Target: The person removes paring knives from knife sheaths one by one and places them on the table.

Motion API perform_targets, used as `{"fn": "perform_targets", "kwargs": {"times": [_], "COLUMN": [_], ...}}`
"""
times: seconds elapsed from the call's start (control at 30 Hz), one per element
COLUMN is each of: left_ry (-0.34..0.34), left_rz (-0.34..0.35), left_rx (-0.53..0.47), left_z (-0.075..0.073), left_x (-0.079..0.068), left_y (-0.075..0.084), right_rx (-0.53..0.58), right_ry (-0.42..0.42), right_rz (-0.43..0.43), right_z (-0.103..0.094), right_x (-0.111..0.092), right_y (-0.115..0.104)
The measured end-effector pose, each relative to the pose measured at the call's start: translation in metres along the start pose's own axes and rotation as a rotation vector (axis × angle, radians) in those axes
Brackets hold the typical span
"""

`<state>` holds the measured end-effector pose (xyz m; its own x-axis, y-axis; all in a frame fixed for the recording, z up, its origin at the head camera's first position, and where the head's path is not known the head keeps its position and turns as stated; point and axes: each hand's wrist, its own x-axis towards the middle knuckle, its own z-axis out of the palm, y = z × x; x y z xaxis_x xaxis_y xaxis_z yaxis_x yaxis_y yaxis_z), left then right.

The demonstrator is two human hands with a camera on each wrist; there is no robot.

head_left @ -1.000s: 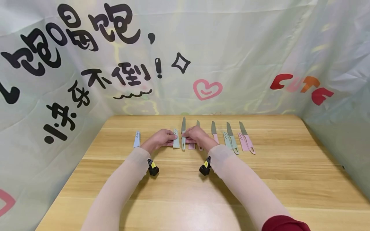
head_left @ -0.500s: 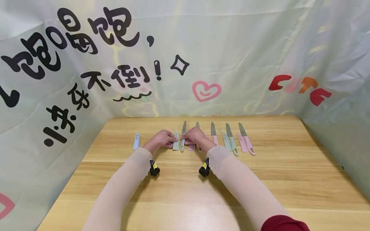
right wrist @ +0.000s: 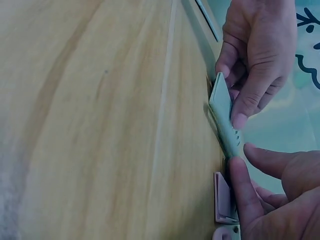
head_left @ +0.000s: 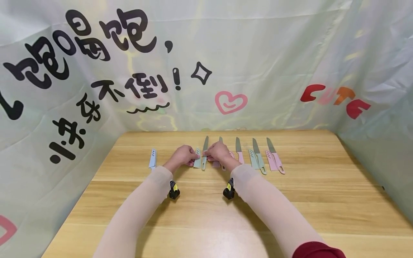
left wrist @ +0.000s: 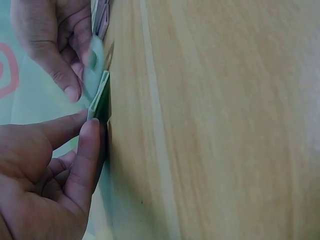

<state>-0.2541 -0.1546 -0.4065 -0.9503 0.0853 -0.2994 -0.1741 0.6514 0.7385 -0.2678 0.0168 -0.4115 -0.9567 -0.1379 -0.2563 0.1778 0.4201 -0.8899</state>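
My left hand point(head_left: 184, 154) pinches a pale green knife sheath point(head_left: 197, 163) with slots near its tip. Just to its right, my right hand point(head_left: 218, 152) holds a paring knife point(head_left: 204, 165) with a pale green handle, gripped where handle meets blade. Its grey blade points to the back of the table. In the left wrist view the knife's looped handle point(left wrist: 94, 60) overlaps the end of the sheath point(left wrist: 101, 97), which is tilted up on edge. The right wrist view shows the sheath point(right wrist: 222, 107) between both hands; the knife is mostly hidden there.
A blue sheath point(head_left: 152, 158) lies at the left, over another blue piece. Right of my hands lie a pink-handled knife point(head_left: 238, 147), a green knife point(head_left: 259, 157) beside its green sheath point(head_left: 253, 159), and a pink knife point(head_left: 276, 159) with a pink sheath point(head_left: 271, 160). Another knife is partly covered by my right hand.
My left hand has shifted slightly right with the sheath, which now leans and sits closer to the knife. The knife has tilted a little; my right hand stays nearly in place.
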Motion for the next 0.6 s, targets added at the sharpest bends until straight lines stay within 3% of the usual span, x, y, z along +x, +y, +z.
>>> {"fn": "perform_targets", "kwargs": {"times": [0.33,0.6], "left_ry": [0.03,0.038], "left_rz": [0.007,0.041], "left_rx": [-0.013,-0.056], "left_z": [-0.0003,-0.0042], "left_x": [-0.0017,-0.0047], "left_y": [-0.0039,-0.007], "right_rx": [0.162,0.154], "right_ry": [-0.003,-0.034], "right_rz": [0.024,0.005], "right_z": [-0.0002,-0.0019], "right_x": [0.0047,0.0054], "right_y": [0.0073,0.0077]}}
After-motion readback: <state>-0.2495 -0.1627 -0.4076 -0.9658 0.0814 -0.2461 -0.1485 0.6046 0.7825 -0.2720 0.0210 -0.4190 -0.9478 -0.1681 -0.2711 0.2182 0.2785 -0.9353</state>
